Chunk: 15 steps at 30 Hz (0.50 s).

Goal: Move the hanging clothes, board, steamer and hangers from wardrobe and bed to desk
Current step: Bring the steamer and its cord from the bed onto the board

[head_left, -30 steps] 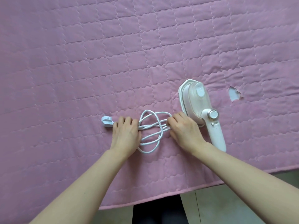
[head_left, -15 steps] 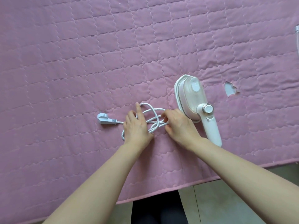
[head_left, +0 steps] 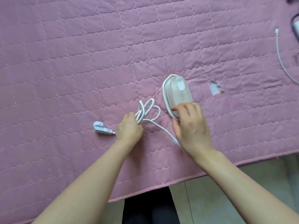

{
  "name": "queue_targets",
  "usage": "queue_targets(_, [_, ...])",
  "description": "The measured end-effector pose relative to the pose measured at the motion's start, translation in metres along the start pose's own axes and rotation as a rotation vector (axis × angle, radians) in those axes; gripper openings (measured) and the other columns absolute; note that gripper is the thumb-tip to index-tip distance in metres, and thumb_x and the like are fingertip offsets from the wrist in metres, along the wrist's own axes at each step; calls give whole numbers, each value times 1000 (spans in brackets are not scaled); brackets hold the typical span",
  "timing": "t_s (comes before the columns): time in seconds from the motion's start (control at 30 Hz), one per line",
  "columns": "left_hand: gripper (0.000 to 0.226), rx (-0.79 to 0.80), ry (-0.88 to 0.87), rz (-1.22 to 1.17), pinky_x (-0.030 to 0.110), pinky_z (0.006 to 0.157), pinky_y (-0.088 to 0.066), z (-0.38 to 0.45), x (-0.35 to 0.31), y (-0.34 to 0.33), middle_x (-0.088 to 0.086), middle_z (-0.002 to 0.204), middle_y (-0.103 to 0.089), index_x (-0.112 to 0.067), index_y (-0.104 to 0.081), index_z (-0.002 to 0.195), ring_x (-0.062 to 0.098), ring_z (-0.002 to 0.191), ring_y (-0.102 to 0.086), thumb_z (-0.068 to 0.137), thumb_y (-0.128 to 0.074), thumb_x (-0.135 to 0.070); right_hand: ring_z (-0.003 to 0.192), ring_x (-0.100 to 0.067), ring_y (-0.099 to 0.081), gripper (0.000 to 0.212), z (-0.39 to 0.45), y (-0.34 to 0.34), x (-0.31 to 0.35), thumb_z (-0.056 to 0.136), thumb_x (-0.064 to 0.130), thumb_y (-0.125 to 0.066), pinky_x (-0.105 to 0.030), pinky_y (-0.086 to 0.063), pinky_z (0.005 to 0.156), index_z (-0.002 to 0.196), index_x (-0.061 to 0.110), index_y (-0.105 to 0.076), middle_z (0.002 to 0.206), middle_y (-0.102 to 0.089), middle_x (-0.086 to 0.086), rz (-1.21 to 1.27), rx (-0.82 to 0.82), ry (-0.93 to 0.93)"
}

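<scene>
A white and pale pink handheld steamer lies on the pink quilted bed cover. My right hand lies over its handle, fingers curled round the neck below the head; the handle is hidden under the hand. The steamer's white cord is gathered in loops to the left. My left hand grips the bundle of loops. The cord's white plug lies on the cover just left of my left hand.
A small tear shows in the cover right of the steamer. A thin white cable and a dark-edged device lie at the far right. The bed's front edge runs diagonally, with tiled floor below.
My right hand left the cord loops and moved right onto the steamer's handle. My left hand closed round the gathered cord. The view shifted, showing more of the bed's right side.
</scene>
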<state>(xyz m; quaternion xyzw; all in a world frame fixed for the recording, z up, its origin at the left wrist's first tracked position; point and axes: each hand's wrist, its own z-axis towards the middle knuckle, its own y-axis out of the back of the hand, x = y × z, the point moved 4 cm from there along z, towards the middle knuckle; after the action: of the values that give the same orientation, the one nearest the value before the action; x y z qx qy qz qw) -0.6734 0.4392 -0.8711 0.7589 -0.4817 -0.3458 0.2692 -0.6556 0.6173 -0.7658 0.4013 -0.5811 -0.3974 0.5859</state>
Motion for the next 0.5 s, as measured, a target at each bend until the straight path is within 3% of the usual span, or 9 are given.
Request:
queue_targets(0.1, [15,74,66,-276,39,73,-41,-1,-3,-4,14,96,-60,-13,-49,92,39,91,-54,78,-43,-9,98,-27,-45,36,-3,10,-15,77,5,-67,-38,-48,80,112,9,-59,109,-56,-9,19,-17,-104])
queue_targets(0.17, [10,121,145,-570,34,64,-41,-3,-8,-7,15,77,-58,-15,-51,84,37,75,-54,76,-47,-13,100,-30,-45,45,-6,11,-24,78,9,-70,-42,-47,84,119,9,-54,115,-51,-11,56,14,-199])
queue_targets(0.27, [13,218,340,-976,31,62,-46,-7,-20,-15,5,57,-61,0,-64,90,25,59,-55,83,-59,-10,109,-32,-45,63,-13,5,-35,81,23,-72,-40,-40,93,133,9,-40,126,-41,-11,152,137,-416])
queue_targets(0.37, [17,289,399,-1200,42,83,-53,-4,-41,-22,10,81,-73,-2,-67,82,25,71,-67,88,-51,1,114,-33,-46,64,-21,-4,-45,87,37,-64,-36,-36,88,135,11,-32,128,-41,-11,283,252,-635])
queue_targets(0.43, [23,274,431,-1278,39,91,-52,-1,-55,-25,9,100,-71,-4,-62,79,23,85,-69,89,-44,7,104,-33,-51,44,-25,-11,-51,92,43,-54,-34,-35,74,119,11,-39,109,-51,-9,373,320,-741])
queue_targets(0.5, [25,258,478,-1370,37,96,-50,1,-67,-28,7,105,-69,-6,-57,77,22,97,-68,89,-41,10,91,-32,-52,39,-26,-17,-58,94,48,-46,-34,-31,67,100,10,-45,91,-54,-6,418,357,-796])
